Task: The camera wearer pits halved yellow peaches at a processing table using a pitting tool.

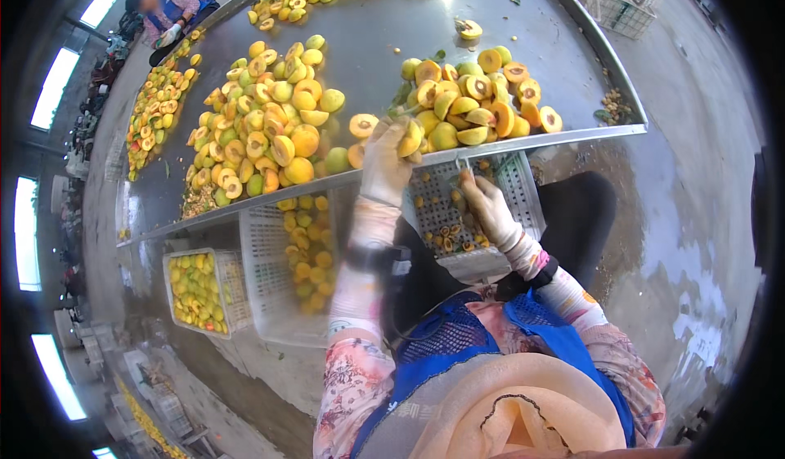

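My gloved left hand [387, 158] is closed around a yellow halved peach-like fruit [411, 139] at the near edge of the metal table [392, 36]. Lower and to the right, my gloved right hand [487, 204] grips a small metal pitting tool [462, 163], whose looped end shows above the fingers. Beyond my left hand lies a pile of halved fruit [472, 100], many cut faces up with pits in them. A larger heap of fruit [260, 122] covers the table to the left. Below my right hand, a white plastic crate [515, 183] holds some fruit pieces.
Under the table's left part stand a white crate [264, 275] with yellow fruit and a smaller full crate [230, 299]. A co-worker [175, 11] crouches at the far left edge. Stacked crates [625, 5] stand at the upper right. The table has a raised metal rim.
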The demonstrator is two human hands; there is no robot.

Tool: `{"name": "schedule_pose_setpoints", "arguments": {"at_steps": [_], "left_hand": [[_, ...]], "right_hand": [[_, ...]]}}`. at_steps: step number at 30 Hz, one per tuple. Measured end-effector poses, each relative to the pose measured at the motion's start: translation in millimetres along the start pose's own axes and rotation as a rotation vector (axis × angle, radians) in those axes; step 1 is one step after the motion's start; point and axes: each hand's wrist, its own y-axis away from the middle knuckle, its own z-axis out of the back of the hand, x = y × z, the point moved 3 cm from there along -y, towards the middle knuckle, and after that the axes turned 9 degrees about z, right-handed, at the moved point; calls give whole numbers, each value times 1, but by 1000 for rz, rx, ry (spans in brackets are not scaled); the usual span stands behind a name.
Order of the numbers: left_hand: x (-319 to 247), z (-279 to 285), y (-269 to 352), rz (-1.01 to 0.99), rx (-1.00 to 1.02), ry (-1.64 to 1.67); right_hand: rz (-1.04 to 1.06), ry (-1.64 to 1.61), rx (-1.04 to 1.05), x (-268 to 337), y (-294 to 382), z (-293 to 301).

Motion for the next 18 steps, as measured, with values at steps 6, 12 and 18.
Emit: {"name": "schedule_pose_setpoints", "arguments": {"at_steps": [6, 12, 18], "left_hand": [[17, -65, 54, -364, -139, -499], [52, -72, 76, -295, -42, 90], [74, -48, 85, -95, -135, 197]], "right_hand": [[123, -157, -78, 66, 21, -23], [-30, -287, -171, 58, 27, -22], [553, 686, 22, 23, 52, 20]]}}
